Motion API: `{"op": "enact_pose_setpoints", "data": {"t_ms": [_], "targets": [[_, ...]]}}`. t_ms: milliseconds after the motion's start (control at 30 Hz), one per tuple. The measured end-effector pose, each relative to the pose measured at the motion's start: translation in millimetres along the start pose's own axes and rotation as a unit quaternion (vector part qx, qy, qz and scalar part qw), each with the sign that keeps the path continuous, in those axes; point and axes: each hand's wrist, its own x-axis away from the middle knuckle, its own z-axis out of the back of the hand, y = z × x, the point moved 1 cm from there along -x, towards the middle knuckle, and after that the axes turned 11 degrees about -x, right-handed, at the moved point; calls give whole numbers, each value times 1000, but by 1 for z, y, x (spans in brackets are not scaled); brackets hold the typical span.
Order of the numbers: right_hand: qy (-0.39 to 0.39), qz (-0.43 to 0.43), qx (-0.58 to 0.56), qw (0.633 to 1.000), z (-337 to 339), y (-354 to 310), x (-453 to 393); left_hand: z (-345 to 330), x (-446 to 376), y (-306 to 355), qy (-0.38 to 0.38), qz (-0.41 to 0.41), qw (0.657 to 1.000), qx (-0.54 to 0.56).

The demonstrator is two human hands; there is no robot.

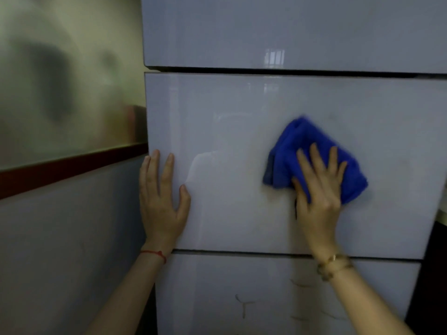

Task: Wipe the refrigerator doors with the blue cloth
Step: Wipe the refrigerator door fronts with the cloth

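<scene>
A glossy pale grey refrigerator fills the view, with an upper door (290,30), a middle door (229,122) and a lower door (217,293). A bunched blue cloth (312,151) lies against the right half of the middle door. My right hand (319,189) presses flat on the cloth's lower part, fingers spread upward. My left hand (160,199) rests flat and empty on the middle door's left edge, fingers apart. A red string circles my left wrist and a gold bracelet my right.
Left of the refrigerator stands a wall (67,250) with a dark red strip (72,165) and a blurred greenish panel above it. Dark scribble marks (244,305) show on the lower door. A dark gap lies at the right edge.
</scene>
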Motion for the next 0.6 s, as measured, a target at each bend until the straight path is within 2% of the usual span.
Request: {"op": "enact_pose_setpoints", "data": {"t_ms": [67,133,233,300,367,433,500,533,600], "targets": [[-49,7,3,999,11,10,59,0,0,0,4,-3,1000,-1],[-40,-21,14,999,30,28,80,0,0,2,6,-3,1000,0],[104,-120,19,987,44,50,13,0,0,4,12,-2,1000,0],[148,-132,12,980,43,48,-50,0,0,5,12,-1,1000,1],[111,-77,0,991,26,31,-73,0,1,6,12,0,1000,1],[18,14,0,1000,3,7,-44,1,2,6,12,-1,1000,4],[-89,89,13,992,-7,-3,11,1,1,6,10,-3,1000,6],[-128,113,22,985,-4,1,33,1,1,5,10,-4,1000,4],[-156,126,36,979,16,17,51,0,0,4,9,-5,1000,1]]}}
